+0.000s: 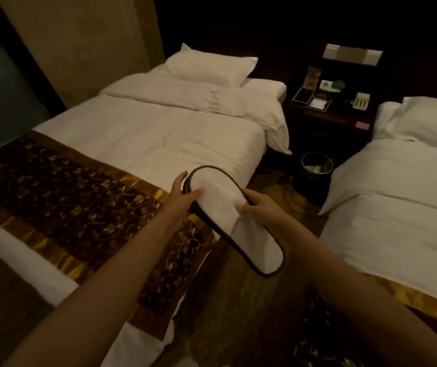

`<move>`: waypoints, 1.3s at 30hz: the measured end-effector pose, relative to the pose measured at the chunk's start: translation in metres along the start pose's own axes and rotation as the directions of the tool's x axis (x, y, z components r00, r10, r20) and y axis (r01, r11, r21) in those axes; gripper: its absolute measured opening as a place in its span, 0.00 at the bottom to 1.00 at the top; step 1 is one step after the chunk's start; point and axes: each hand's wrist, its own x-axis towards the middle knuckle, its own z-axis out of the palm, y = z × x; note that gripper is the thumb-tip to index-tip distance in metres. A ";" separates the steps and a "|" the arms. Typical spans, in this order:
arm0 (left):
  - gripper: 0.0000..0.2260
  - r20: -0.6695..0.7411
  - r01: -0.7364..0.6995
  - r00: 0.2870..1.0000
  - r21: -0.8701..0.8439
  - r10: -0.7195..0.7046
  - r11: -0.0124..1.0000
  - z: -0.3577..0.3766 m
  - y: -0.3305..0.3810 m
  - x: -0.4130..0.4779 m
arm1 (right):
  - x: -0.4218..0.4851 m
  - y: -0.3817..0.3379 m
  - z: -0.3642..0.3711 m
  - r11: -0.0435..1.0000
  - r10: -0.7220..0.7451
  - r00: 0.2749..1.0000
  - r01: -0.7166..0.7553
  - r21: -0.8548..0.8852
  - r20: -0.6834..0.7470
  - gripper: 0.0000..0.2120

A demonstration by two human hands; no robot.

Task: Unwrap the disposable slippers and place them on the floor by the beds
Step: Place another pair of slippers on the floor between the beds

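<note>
Disposable slippers point(254, 245): white with dark trim, held in the air above the near corner of the left bed point(159, 133) and over the aisle. Doubled trim at the far end suggests a stacked pair, but the light is too dim to be sure.
Left hand point(182, 197): grips the far end, thumb on top, fingers curled under the edge.
Right hand point(259, 205): pinches the white fabric at mid-length, thumb over it.
Bed runner point(79, 186): brown and gold, across the near end of the left bed.
Right bed point(397, 207): white bedding, right of the aisle.
Nightstand point(328, 120): far, between the beds, with small items on top.
Waste bin point(315, 168): on the carpet point(238, 313), just in front of the nightstand.
</note>
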 end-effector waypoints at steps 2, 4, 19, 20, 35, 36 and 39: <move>0.29 0.064 -0.009 0.998 0.094 0.003 0.996 0.014 0.003 0.032 | 0.021 0.001 -0.022 0.997 0.018 1.000 -0.019 -0.072 -0.022 0.23; 0.25 0.113 0.019 0.993 0.122 -0.033 0.992 0.029 0.001 0.066 | 0.044 0.005 -0.044 0.989 0.045 0.998 -0.052 -0.138 -0.052 0.25; 0.27 0.104 0.177 0.977 0.089 -0.186 0.980 0.172 -0.102 0.325 | 0.238 0.123 -0.156 0.625 0.078 0.953 -0.276 -0.730 -0.293 0.50; 0.27 0.111 0.184 0.974 0.105 -0.196 0.977 0.177 -0.120 0.339 | 0.249 0.141 -0.162 0.639 0.090 0.952 -0.281 -0.716 -0.293 0.50; 0.31 0.144 0.370 0.897 0.277 -0.419 0.887 0.186 -0.482 0.544 | 0.458 0.564 -0.171 0.717 0.137 0.972 -0.228 -0.658 -0.189 0.49; 0.30 0.143 0.398 0.878 0.312 -0.457 0.863 0.185 -0.498 0.555 | 0.470 0.586 -0.172 0.725 0.123 0.972 -0.227 -0.650 -0.203 0.49; 0.24 0.115 0.396 0.837 0.547 -0.534 0.737 0.185 -0.533 0.583 | 0.504 0.644 -0.184 0.714 0.085 0.962 -0.241 -0.657 -0.261 0.49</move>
